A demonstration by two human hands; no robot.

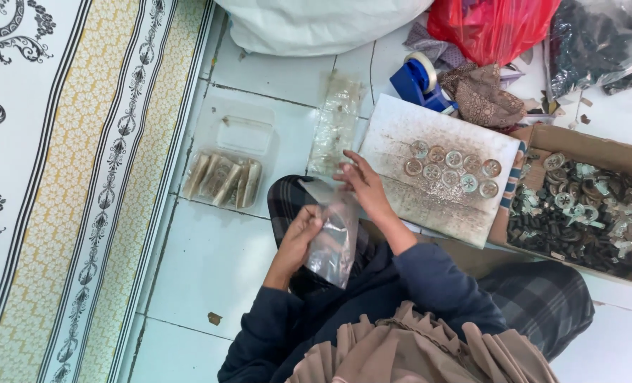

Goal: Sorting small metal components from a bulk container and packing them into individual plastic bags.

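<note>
Two hands held one small clear plastic bag (332,245) over the lap; left hand (300,234) pinched its side, right hand (362,186) gripped the mouth; likely light, limp, slippery; best held by the rim.

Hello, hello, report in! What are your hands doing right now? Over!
Left hand and right hand both gripping a small clear plastic bag. Round buttons laid out on the white board. Nothing blocking.
</note>
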